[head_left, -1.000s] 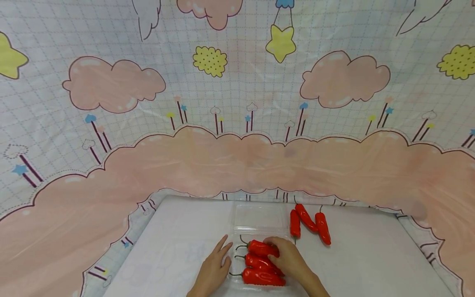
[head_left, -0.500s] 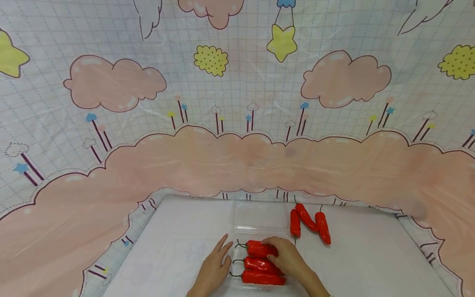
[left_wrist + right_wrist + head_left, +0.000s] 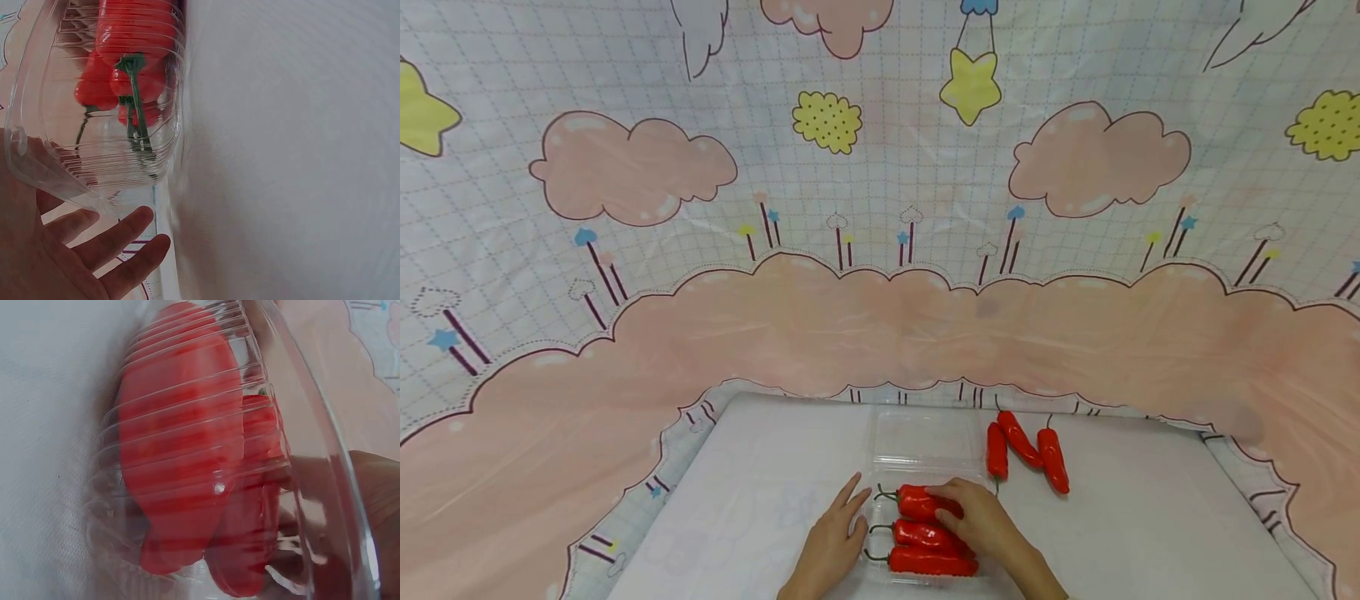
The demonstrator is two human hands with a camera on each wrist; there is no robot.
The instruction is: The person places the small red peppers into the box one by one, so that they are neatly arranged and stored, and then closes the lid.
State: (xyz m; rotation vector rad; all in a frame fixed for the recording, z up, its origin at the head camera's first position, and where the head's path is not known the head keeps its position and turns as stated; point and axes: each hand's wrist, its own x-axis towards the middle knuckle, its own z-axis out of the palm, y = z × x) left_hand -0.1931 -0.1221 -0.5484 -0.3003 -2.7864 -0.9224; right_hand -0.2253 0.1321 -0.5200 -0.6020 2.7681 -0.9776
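Note:
Several red chili peppers with green stems lie crosswise in a clear plastic clamshell box. My right hand reaches over the box's right side and pinches the farthest chili pepper between fingers and thumb. Nearer in the box lie a middle pepper and a front pepper, stems to the left. My left hand is at the box's left side, fingers spread. In the left wrist view the thumb side of the left hand overlaps the box's corner, and stems show through the ribbed wall.
The box's clear lid lies folded back behind it. To the right of the lid, three loose peppers rest on the white table. A cloud-patterned cloth hangs behind the table.
The far and middle peppers in the box have shifted slightly left, and their stems have swung lower. The front pepper has turned a little. Both hands stay in nearly the same places.

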